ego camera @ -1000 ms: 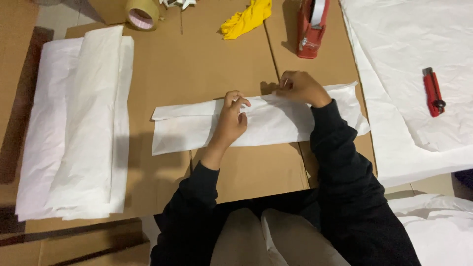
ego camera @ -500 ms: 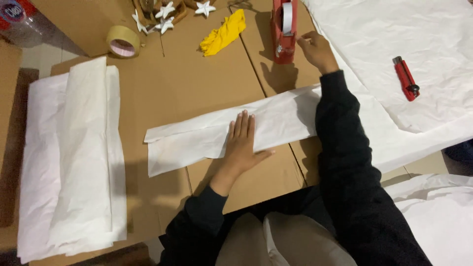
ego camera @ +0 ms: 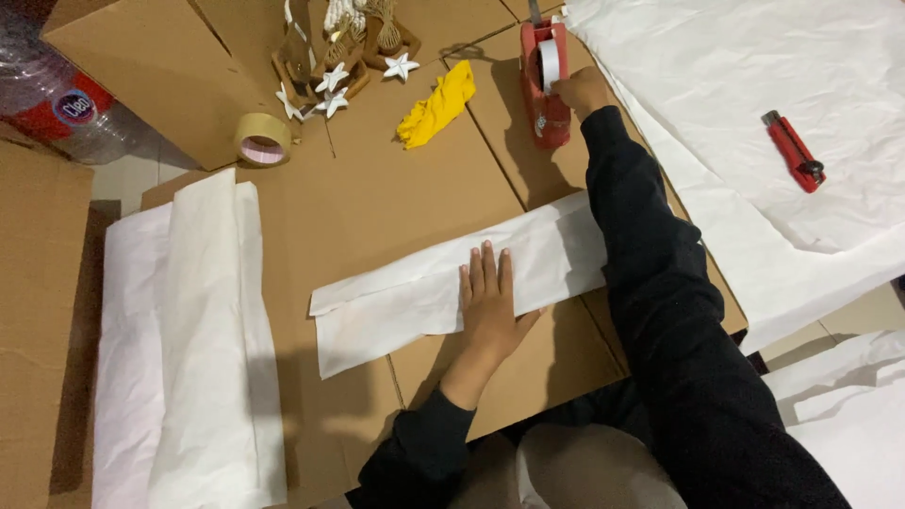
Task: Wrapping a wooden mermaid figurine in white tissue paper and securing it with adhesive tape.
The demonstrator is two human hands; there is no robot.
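Note:
A long folded white paper parcel (ego camera: 415, 292) lies across the brown cardboard surface (ego camera: 396, 188). My left hand (ego camera: 490, 302) rests flat on it, fingers spread, pressing the fold down. My right hand (ego camera: 580, 91) reaches far forward in a black sleeve. Its fingers sit at the tape roll of a red tape dispenser (ego camera: 545, 80). What the fingertips pinch is too small to make out.
A stack of folded white paper (ego camera: 189, 349) lies at the left. Large white sheets (ego camera: 754, 113) cover the right, with a red utility knife (ego camera: 794, 151) on them. Farther back are a yellow cloth (ego camera: 436, 106), a brown tape roll (ego camera: 262, 139), white star ornaments (ego camera: 330, 80) and a cardboard box (ego camera: 160, 66).
My right hand left the parcel's right end and reached forward to the tape dispenser. My left hand went from gripping the fold to lying flat on the parcel.

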